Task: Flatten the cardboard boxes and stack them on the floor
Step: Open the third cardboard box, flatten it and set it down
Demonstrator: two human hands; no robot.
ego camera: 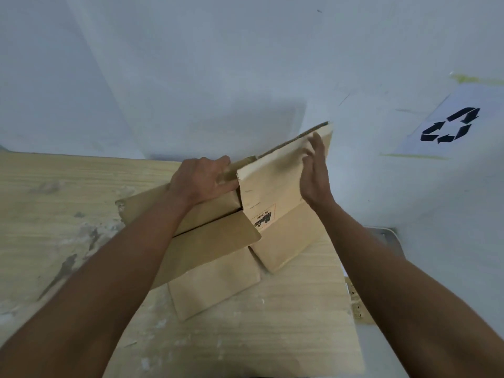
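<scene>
A brown cardboard box (218, 241) lies partly collapsed on a wooden table (68, 203), its flaps spread toward me. My left hand (203, 178) presses down on the box's left side, fingers curled over its top edge. One panel (275, 181) with a small red and black label stands tilted upright. My right hand (313, 173) rests flat against that panel's right face, fingers apart and slightly blurred.
A pale wall stands right behind the table. A white sheet with a black recycling symbol (450, 126) lies on the pale floor at the right. A grey metal plate (387, 236) shows past the table's right edge, along with a small bracket (354, 298).
</scene>
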